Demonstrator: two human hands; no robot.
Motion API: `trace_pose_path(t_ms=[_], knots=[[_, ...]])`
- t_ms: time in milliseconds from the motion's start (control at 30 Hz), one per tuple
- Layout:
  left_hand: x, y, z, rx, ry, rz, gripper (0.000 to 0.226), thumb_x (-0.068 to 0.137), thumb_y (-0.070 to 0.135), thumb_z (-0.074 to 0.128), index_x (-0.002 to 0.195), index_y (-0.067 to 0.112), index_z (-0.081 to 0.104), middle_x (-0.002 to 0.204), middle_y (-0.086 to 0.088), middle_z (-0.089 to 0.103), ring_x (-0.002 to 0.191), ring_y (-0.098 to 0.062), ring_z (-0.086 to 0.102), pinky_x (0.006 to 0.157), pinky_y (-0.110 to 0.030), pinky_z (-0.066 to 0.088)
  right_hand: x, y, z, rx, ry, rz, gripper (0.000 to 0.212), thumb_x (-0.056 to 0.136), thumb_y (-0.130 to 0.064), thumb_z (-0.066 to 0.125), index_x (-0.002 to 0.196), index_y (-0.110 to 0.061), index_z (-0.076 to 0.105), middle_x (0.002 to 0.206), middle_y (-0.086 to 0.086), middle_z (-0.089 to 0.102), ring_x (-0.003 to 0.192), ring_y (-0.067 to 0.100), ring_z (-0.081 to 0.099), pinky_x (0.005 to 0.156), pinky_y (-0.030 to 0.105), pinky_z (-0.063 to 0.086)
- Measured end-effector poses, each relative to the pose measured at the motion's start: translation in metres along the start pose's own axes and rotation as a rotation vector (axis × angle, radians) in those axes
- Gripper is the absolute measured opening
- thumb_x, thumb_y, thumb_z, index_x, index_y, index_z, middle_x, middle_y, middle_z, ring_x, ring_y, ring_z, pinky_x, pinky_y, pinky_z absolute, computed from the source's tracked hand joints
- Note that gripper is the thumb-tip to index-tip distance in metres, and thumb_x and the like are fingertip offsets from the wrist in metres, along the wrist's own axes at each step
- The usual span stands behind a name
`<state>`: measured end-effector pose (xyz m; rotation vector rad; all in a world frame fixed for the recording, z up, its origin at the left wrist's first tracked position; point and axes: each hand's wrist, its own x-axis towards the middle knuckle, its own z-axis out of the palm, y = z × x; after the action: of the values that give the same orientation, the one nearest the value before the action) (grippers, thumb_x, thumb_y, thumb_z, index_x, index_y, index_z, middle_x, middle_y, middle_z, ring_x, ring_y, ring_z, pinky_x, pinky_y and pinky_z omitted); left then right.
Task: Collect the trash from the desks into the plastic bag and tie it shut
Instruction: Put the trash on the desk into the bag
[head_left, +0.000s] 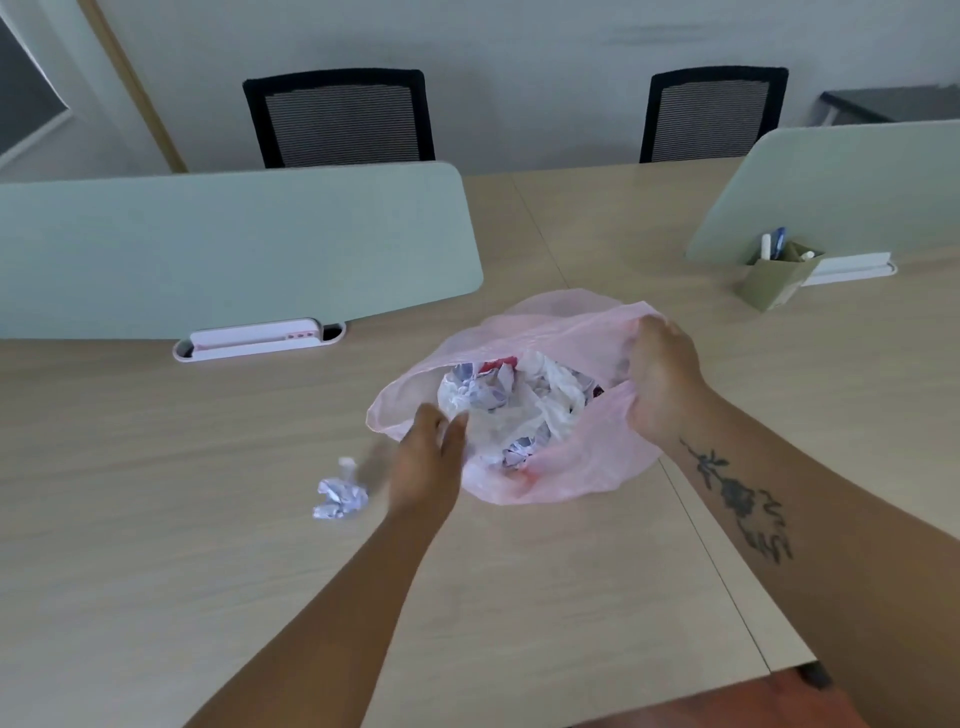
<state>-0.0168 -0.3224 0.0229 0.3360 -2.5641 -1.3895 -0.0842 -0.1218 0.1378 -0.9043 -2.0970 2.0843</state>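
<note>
A pink plastic bag (561, 467) lies on a pale wood desk (156, 571), its mouth spread wide and facing up, so the crumpled paper and white wrappers (519, 405) already inside it show. The right hand (660, 379) is clenched on the bag's right rim, bunching the film, apparently to hold the mouth open and keep the bag from sliding. The left hand (431, 457) hovers at the bag's near left edge, fingers loose and grasping nothing. Just left of the bag, 1 crumpled paper ball (340, 499) lies on the desk with a smaller white scrap (347, 462) touching or just beside it; these seem to be the trash left to collect, so tying looks some way off. Beyond the bag stand 2 pale green dividers (234, 244), and to its right a pen holder (776, 275)
</note>
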Motion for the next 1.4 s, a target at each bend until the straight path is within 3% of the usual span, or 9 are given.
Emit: trace_pose_path(t_ms=[233, 400, 500, 633, 833, 1100, 1200, 1300, 1400], knots=[[0.049, 0.072, 0.038, -0.254, -0.501, -0.162, 0.049, 0.094, 0.039, 0.058, 0.138, 0.018, 0.049, 0.136, 0.009, 0.049, 0.117, -0.008, 0.051, 0.091, -0.020, 0.038, 0.015, 0.005, -0.016, -0.012, 0.025, 0.037, 0.041, 0.086, -0.010, 0.034, 0.116, -0.013, 0.063, 0.082, 0.006, 0.054, 0.067, 0.025, 0.047, 0.058, 0.027, 0.040], [0.026, -0.013, 0.000, 0.147, -0.022, 0.048, 0.012, 0.089, 0.031, 0.059, 0.089, 0.020, 0.062, 0.088, 0.002, 0.064, 0.080, -0.018, 0.058, 0.068, -0.025, 0.047, 0.015, 0.005, -0.019, 0.007, 0.032, -0.001, 0.034, 0.093, -0.017, 0.032, 0.113, -0.017, 0.060, 0.079, 0.000, 0.053, 0.064, 0.019, 0.046, 0.057, 0.025, 0.037], [0.020, -0.089, -0.028, 0.517, 0.172, -0.089, 0.051, 0.079, 0.045, 0.069, 0.121, 0.022, 0.052, 0.128, -0.010, 0.047, 0.113, -0.036, 0.044, 0.095, -0.048, 0.040, 0.014, 0.011, -0.015, -0.011, 0.029, -0.002, 0.030, 0.094, -0.019, 0.032, 0.110, -0.019, 0.058, 0.079, 0.000, 0.053, 0.064, 0.019, 0.047, 0.057, 0.025, 0.038], [0.016, -0.152, -0.058, 0.728, -0.056, -0.362, 0.063, 0.089, 0.052, 0.059, 0.143, 0.036, 0.032, 0.152, -0.010, 0.024, 0.125, -0.040, 0.033, 0.101, -0.050, 0.033, 0.018, 0.020, -0.010, -0.036, 0.041, 0.025, 0.030, 0.093, -0.022, 0.033, 0.106, -0.020, 0.060, 0.081, -0.001, 0.054, 0.062, 0.020, 0.046, 0.051, 0.026, 0.034], [-0.004, -0.144, -0.035, 0.470, -0.044, 0.079, 0.028, 0.102, 0.015, 0.036, 0.120, 0.000, 0.051, 0.118, -0.022, 0.047, 0.100, -0.037, 0.052, 0.084, -0.046, 0.045, 0.012, 0.021, -0.005, -0.029, 0.045, 0.018, 0.027, 0.093, -0.020, 0.033, 0.100, -0.019, 0.059, 0.081, 0.000, 0.054, 0.061, 0.020, 0.046, 0.051, 0.024, 0.035], [0.033, 0.038, 0.023, -0.223, -0.412, 0.215, 0.063, 0.089, 0.047, 0.063, 0.142, 0.030, 0.034, 0.140, 0.005, 0.041, 0.127, -0.012, 0.045, 0.105, -0.033, 0.039, 0.013, -0.003, -0.006, 0.060, 0.092, -0.008, 0.026, 0.091, -0.015, 0.036, 0.100, -0.017, 0.061, 0.065, 0.002, 0.048, 0.053, 0.020, 0.039, 0.053, 0.024, 0.035], [0.041, 0.030, 0.014, -0.237, -0.138, 0.225, 0.041, 0.089, 0.039, 0.068, 0.123, 0.021, 0.052, 0.121, 0.002, 0.056, 0.108, -0.015, 0.056, 0.093, -0.041, 0.051, 0.014, -0.007, -0.007, 0.057, 0.084, -0.001, 0.024, 0.093, -0.017, 0.036, 0.099, -0.019, 0.059, 0.064, -0.001, 0.048, 0.053, 0.018, 0.038, 0.054, 0.024, 0.032], [0.037, -0.026, -0.001, 0.262, 0.323, 0.159, 0.054, 0.081, 0.047, 0.073, 0.117, 0.012, 0.052, 0.116, -0.008, 0.053, 0.104, -0.030, 0.048, 0.093, -0.042, 0.041, 0.017, -0.005, -0.012, 0.030, 0.085, -0.026, 0.024, 0.093, -0.017, 0.034, 0.091, -0.020, 0.058, 0.063, -0.002, 0.047, 0.052, 0.017, 0.038, 0.052, 0.023, 0.029], [0.043, -0.064, -0.010, 0.187, 0.188, -0.388, 0.076, 0.076, 0.061, 0.070, 0.129, 0.013, 0.045, 0.130, -0.011, 0.050, 0.113, -0.033, 0.048, 0.092, -0.042, 0.040, 0.020, 0.004, -0.017, 0.004, 0.101, -0.046, 0.025, 0.089, -0.015, 0.035, 0.080, -0.021, 0.057, 0.060, -0.001, 0.045, 0.052, 0.019, 0.036, 0.050, 0.022, 0.028]])
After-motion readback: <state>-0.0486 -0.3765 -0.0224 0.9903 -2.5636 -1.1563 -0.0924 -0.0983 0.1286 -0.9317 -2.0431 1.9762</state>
